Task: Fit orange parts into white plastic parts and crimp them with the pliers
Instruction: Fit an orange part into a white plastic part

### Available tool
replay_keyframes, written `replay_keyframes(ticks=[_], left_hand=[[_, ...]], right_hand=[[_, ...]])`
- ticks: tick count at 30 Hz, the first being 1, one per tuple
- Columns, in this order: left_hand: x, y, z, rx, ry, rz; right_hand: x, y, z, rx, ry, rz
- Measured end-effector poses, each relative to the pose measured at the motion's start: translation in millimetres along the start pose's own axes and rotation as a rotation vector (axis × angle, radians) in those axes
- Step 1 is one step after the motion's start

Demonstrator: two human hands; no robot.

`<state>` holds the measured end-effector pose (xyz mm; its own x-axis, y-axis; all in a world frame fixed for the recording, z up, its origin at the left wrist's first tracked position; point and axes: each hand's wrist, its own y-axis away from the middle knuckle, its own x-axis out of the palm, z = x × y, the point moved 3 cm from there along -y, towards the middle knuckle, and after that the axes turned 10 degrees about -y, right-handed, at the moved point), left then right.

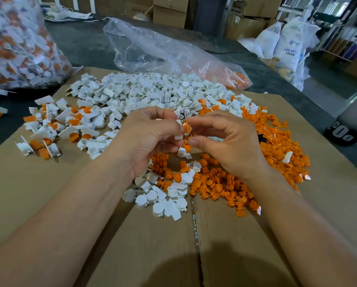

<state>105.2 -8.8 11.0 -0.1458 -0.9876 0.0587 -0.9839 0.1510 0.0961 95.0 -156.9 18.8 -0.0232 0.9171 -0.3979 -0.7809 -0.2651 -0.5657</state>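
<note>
Both hands meet above the middle of the cardboard sheet (pixel 49 204). My left hand (pixel 144 139) pinches a small white plastic part (pixel 179 136) between thumb and fingers. My right hand (pixel 229 141) pinches an orange part (pixel 187 127) set against the white one. A heap of loose white parts (pixel 144 94) lies behind the hands. A heap of orange parts (pixel 272 154) spreads to the right and below. A small black object (pixel 262 139), partly hidden behind my right hand, pokes out of the orange heap; what it is I cannot tell.
Assembled white-and-orange pieces (pixel 49 129) lie at the left of the cardboard. A full clear bag of assembled pieces (pixel 18 44) stands at far left. A nearly flat clear bag (pixel 163 50) lies behind the heaps. White sacks (pixel 285 42) and cartons (pixel 169 11) stand beyond the table.
</note>
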Motion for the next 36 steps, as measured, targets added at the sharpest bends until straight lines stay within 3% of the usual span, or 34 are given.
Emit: replay_keyframes(ticks=[19,36], left_hand=[[1.3,0.2,-0.2,0.091,-0.119,-0.012],[2.8,-0.5,0.9,0.140,-0.111,0.008]], right_hand=[[3.7,-0.2,2.8,-0.222,0.180,-0.021],[2.2,-1.1,3.3,-0.182,0.178,0.003]])
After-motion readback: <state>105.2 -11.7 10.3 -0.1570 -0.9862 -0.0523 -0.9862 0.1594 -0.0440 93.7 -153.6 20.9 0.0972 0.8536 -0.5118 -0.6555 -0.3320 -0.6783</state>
